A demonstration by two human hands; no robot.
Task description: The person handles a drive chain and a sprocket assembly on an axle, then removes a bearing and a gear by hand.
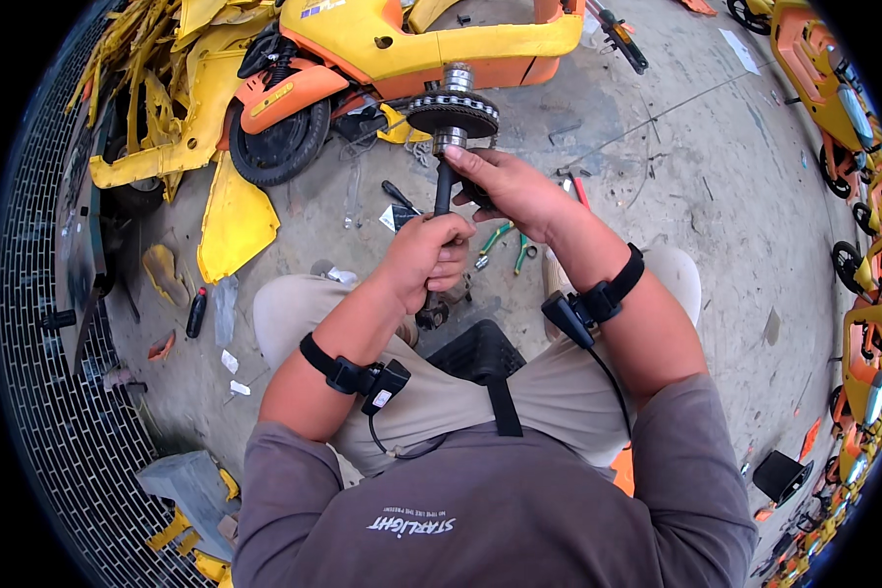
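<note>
Over the floor between my knees I hold a bicycle-type crank with a black arm (444, 184). Its toothed chainring (453, 116) and silver spindle (458, 78) point away from me. My left hand (426, 255) is closed round the lower part of the arm. Higher up, my right hand (514, 188) is closed at the spindle's base, its thumb on the metal collar; its curled fingers are partly hidden, with something dark beneath them. Green-and-yellow pliers (495, 243) lie on the floor below my right hand. A black-handled tool (399, 196) lies left of the crank.
A yellow-orange scooter (402, 44) lies across the far side, its wheel (279, 142) at left. Yellow panels (233, 220) pile up there. A dark bottle (197, 312) stands or lies at left. More scooters (857, 367) line the right edge. A red-handled tool (580, 191) lies beyond my right wrist.
</note>
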